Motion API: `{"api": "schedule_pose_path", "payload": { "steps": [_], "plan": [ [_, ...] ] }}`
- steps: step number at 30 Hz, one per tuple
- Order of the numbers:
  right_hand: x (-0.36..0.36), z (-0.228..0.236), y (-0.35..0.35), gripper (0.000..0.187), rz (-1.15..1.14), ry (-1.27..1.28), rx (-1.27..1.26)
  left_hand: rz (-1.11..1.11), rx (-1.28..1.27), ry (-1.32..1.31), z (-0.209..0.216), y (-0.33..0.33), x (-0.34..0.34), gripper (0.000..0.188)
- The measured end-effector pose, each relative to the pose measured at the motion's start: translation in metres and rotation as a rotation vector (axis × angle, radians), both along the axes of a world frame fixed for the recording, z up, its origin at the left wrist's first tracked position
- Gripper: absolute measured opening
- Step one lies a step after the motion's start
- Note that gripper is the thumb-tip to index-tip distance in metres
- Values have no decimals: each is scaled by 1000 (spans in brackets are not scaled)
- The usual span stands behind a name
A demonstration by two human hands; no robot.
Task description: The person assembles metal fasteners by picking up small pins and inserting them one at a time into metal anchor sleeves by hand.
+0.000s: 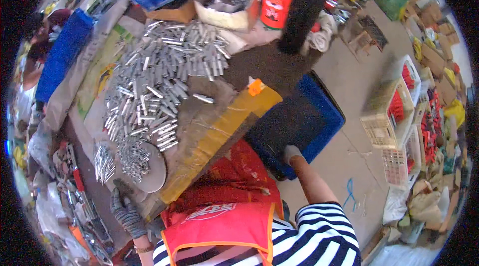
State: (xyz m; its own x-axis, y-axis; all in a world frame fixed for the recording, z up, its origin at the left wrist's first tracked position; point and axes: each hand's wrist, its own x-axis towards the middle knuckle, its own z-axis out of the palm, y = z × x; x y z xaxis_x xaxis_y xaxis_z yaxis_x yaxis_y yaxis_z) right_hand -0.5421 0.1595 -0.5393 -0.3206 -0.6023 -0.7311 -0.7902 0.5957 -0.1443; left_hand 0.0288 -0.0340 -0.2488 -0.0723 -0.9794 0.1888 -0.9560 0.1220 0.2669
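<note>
A: Which step would you call this?

B: In the head view, I'd judge it's a reach into the blue bin [322, 106] standing beside the table [188, 116]. The right hand [293, 153], gloved, is down inside it. I can't tell how far its fingers are curled, or whether they have hold of anything.

A: And the left hand [127, 213]?

B: At the table's near left, gloved in grey, fingers loosely extended and a little parted. I see nothing in its grasp. Just beyond it is a round disc [157, 173] with small metal pins [132, 158] heaped partly on it.

A: Those bigger pieces?

B: Metal bars [159, 66], strewn across the table past the pins.

A: What would the next move call for?

B: Lifting the right hand clear of the bin's wall, I'd guess; picking among crowded pins would want a light pinch.
</note>
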Motion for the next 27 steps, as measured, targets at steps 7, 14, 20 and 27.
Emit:
{"api": "schedule_pose_path", "payload": {
  "steps": [7, 14, 20, 27],
  "plan": [
    [-12, 98, -19, 27, -451, 309, -811, -58, -236, -51, -13, 5, -3, 39],
    [64, 329, -149, 16, -132, 154, -1472, -21, -277, -82, 8, 9, -11, 36],
    [104, 327, -236, 27, 254, 55, -1173, -83, -371, -11, 24, 2, -23, 35],
    [110, 336, -252, 24, 276, 139, -921, 8, -196, 23, 45, -33, -11, 24]
  ]
}}
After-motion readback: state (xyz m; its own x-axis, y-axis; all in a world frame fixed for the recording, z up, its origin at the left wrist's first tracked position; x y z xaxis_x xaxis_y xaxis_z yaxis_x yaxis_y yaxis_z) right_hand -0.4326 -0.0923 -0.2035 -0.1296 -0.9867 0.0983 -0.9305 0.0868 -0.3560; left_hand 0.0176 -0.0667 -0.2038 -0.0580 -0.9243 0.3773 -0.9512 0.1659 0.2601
